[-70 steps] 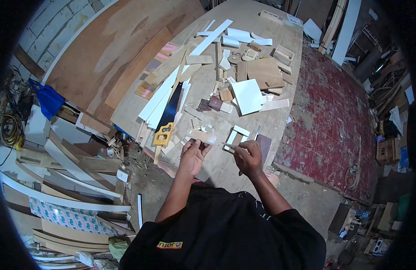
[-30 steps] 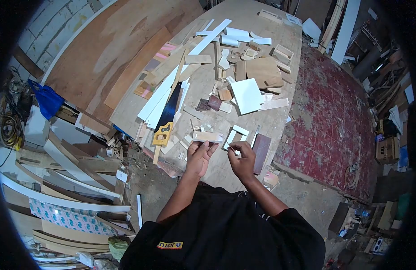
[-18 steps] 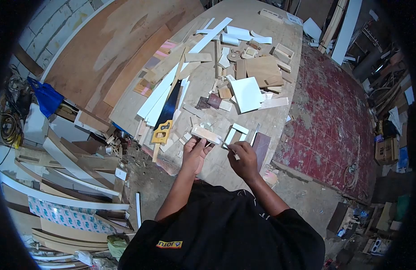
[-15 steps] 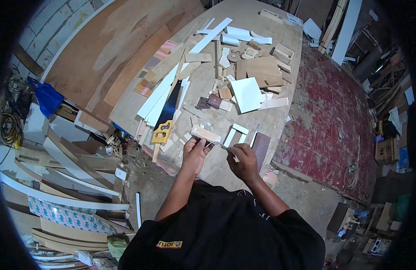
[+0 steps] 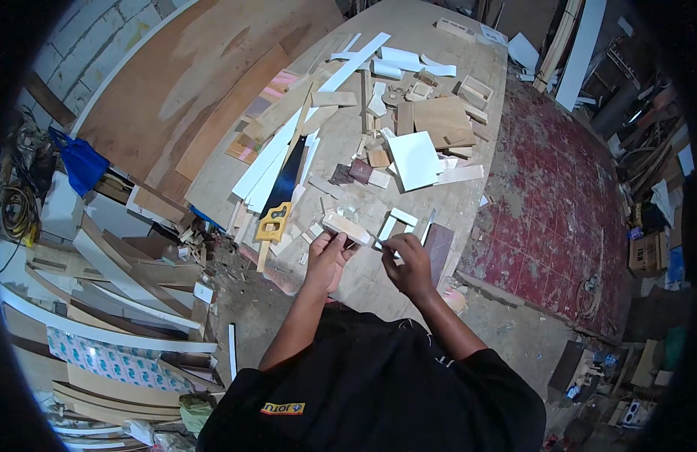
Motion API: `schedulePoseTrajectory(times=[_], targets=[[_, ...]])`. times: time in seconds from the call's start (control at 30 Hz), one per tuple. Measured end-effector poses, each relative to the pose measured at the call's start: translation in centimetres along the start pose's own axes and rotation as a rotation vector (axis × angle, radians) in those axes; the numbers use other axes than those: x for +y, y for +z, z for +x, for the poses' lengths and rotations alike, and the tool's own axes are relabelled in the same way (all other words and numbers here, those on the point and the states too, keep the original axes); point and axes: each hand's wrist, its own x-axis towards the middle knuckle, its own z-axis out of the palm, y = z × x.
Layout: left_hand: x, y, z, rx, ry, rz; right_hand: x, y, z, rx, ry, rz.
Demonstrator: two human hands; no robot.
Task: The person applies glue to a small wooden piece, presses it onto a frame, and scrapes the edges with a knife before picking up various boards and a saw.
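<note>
My left hand [image 5: 328,262] is closed on the near side of a small wooden block [image 5: 347,226], pale on top with a light right end. In my right hand [image 5: 408,267] the fingers pinch a thin, slim tool [image 5: 375,240], whose tip is close to the block's right end. Most of that tool is hidden by the fingers, and I cannot tell its kind. Just beyond the right hand lies a small white-edged frame [image 5: 397,223]. A handsaw with a yellow handle [image 5: 273,221] rests on the workbench [image 5: 341,290] left of the block.
Dark reddish board [image 5: 439,248] lies at the bench's right edge. Farther back are a white square panel [image 5: 414,160], a plywood piece [image 5: 442,119] and several offcuts. Long white strips [image 5: 269,167] lie beside the saw. Curved boards [image 5: 130,301] are stacked at the left.
My right hand has turned and shifted slightly, and the thin tool's tip now points up beside the block's right end. The block has tilted a little in my left hand.
</note>
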Motion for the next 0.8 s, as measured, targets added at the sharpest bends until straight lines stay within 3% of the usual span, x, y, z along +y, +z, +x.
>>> schedulePoseTrajectory(times=[0.07, 0.23, 0.37, 0.43, 0.67, 0.8], targets=[[0.1, 0.0, 0.0, -0.001, 0.006, -0.004, -1.0, -0.3, -0.1, -0.070, -0.126, 0.011], [0.3, 0.1, -0.1, 0.000, -0.001, 0.010, -0.2, -0.1, 0.3, 0.039, -0.083, -0.032], [0.0, -0.4, 0.2, -0.015, 0.009, 0.020, 0.0, -0.1, 0.4, 0.003, -0.111, -0.052], [0.2, -0.5, 0.2, 0.001, 0.006, 0.034, -0.7, -0.5, 0.2, -0.084, -0.248, -0.068], [0.1, -0.4, 0.4, 0.002, -0.023, 0.009, 0.6, 0.4, 0.5, 0.030, -0.117, -0.074], [-0.1, -0.9, 0.5, -0.007, -0.014, 0.004, 0.1, 0.2, 0.2, -0.058, -0.180, -0.033]])
